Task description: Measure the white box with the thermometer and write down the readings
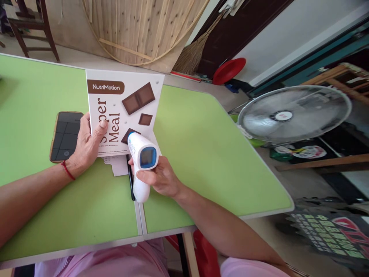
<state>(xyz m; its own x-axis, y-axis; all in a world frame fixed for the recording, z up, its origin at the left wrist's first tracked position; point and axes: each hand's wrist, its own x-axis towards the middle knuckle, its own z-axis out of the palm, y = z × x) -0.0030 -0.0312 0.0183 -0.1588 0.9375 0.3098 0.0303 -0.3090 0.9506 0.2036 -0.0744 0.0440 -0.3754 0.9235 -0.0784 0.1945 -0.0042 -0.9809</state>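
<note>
Thermometer (143,161), white with a blue-framed screen, sits at centre frame in the right hand (160,179), whose fingers are wrapped closed around its grip, its nose lying over the lower edge of the NutriMotion box (123,111). Left hand (88,144) pins that box's left edge, thumb pressed on the print and fingers curled behind. Further left a dark phone (65,135) lies on the green table (201,154), with a fan (292,113) at right.

White box (123,111) printed with brown squares; green table (201,154); white-blue thermometer (142,161).
</note>
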